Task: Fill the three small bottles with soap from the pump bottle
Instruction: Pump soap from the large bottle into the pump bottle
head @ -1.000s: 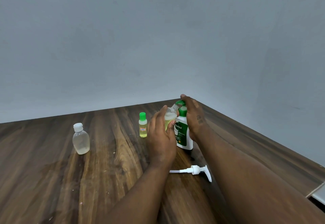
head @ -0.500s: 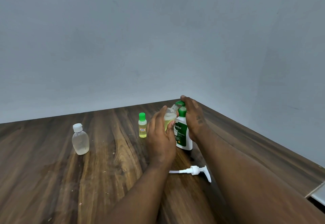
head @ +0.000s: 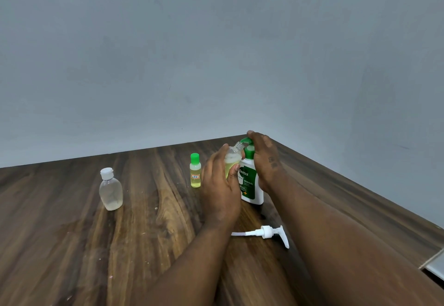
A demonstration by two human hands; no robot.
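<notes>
A white and green pump bottle [head: 249, 186] stands on the wooden table [head: 60, 245]. My right hand [head: 264, 156] lies along its right side, fingers over its green pump head [head: 245, 140]. Gripped in my left hand [head: 221, 192] is a small clear bottle [head: 232, 159], partly filled with yellow soap. It is tilted, and its open threaded neck sits just under the pump spout. A small green-capped bottle [head: 195, 171] with yellow liquid stands just to the left. Further left is a clear white-capped bottle [head: 110, 190].
A loose white pump [head: 266, 232] with its tube lies flat on the table in front of the pump bottle, between my forearms. The table's right edge [head: 360, 180] runs diagonally along a grey wall, and another wall meets its far edge.
Nothing has visibly changed apart from a slight shift of the camera; both hands keep their places at the pump bottle and the small bottle.
</notes>
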